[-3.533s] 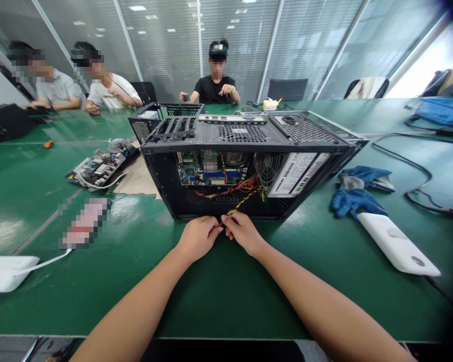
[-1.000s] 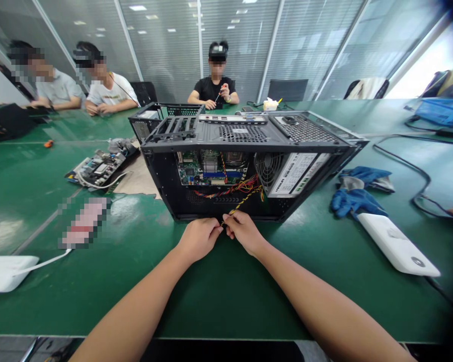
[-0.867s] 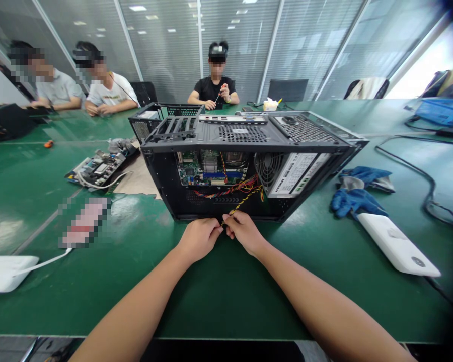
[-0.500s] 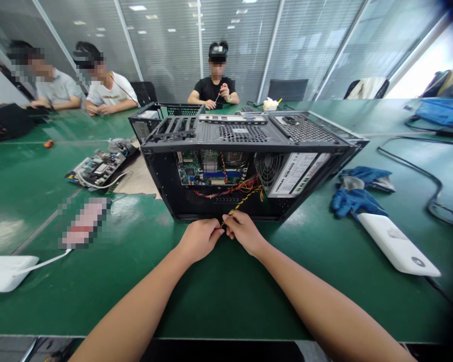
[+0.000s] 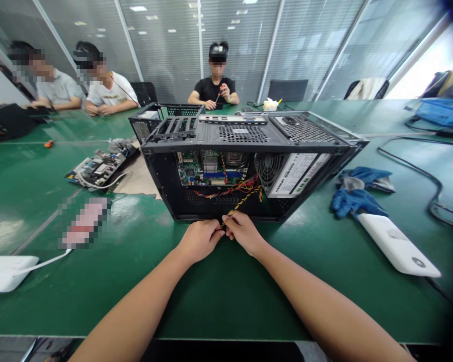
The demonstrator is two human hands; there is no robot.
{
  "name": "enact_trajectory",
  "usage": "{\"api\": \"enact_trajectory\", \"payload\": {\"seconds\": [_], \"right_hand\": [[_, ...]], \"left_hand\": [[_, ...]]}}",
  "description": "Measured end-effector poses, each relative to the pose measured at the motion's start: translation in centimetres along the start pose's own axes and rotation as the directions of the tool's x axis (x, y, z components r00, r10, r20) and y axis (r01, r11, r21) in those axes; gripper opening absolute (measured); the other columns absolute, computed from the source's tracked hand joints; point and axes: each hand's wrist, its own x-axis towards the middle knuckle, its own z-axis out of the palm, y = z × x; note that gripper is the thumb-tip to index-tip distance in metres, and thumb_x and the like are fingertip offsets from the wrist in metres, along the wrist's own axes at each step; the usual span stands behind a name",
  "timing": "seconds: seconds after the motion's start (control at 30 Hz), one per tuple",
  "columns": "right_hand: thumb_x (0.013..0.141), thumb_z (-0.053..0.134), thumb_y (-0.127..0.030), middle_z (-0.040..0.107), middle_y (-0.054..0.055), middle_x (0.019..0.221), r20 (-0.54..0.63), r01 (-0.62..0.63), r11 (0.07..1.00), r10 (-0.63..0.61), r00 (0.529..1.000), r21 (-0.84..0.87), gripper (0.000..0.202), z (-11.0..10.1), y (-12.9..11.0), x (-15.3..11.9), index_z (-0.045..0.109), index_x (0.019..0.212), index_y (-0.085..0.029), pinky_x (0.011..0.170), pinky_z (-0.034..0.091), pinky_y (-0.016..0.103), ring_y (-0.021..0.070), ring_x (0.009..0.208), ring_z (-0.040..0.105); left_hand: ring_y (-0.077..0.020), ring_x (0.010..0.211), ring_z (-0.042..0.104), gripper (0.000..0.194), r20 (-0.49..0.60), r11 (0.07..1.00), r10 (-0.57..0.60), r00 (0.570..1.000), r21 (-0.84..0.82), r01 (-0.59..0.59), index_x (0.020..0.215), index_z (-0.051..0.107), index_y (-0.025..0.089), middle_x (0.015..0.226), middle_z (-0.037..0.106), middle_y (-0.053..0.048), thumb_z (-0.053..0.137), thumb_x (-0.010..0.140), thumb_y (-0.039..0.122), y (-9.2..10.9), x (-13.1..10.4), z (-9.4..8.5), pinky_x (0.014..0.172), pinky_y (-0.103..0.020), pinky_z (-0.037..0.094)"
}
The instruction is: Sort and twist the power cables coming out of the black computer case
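Note:
A black computer case (image 5: pixel 245 149) lies in front of me with its open side facing me. Inside it I see a green motherboard (image 5: pixel 191 168) and, at the right, a power supply (image 5: pixel 298 176) with a fan. From the power supply a twisted yellow-and-black cable (image 5: pixel 245 199) runs out over the case's near edge. My left hand (image 5: pixel 201 239) pinches the cable's end, and my right hand (image 5: pixel 245 232) grips it just beside. Both hands are closed and nearly touching; the very end of the cable is hidden by the fingers. More red, orange and black wires (image 5: pixel 226 192) hang inside.
Blue gloves (image 5: pixel 357 198) and a white power bank (image 5: pixel 398 244) lie at right, near a black cable (image 5: pixel 434 176). At left are a loose circuit board (image 5: pixel 98 168), a blurred phone (image 5: pixel 85 223) and another white power bank (image 5: pixel 7 274). Several people sit across the green table (image 5: pixel 226 301).
My fingers have shifted very slightly on the cable. The case and everything else stay where they were.

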Motion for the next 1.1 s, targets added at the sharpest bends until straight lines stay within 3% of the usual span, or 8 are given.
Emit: {"api": "enact_trajectory", "payload": {"seconds": [1.1], "right_hand": [[0.084, 0.054, -0.041, 0.051, -0.006, 0.049, 0.001, -0.005, 1.000, 0.005, 1.000, -0.021, 0.024, -0.02, -0.31, -0.13, 0.049, 0.072, -0.020, 0.044, 0.038, 0.023, 0.0096, 0.042, 0.047]], "left_hand": [[-0.0172, 0.075, 0.062, 0.020, 0.064, 0.996, 0.009, 0.998, 0.087, -0.015, 0.082, 0.060, 0.018, 0.081, 0.065, -0.004, 0.046, 0.095, 0.025, 0.24, 0.09, 0.02, 0.068, -0.027, 0.046]]}}
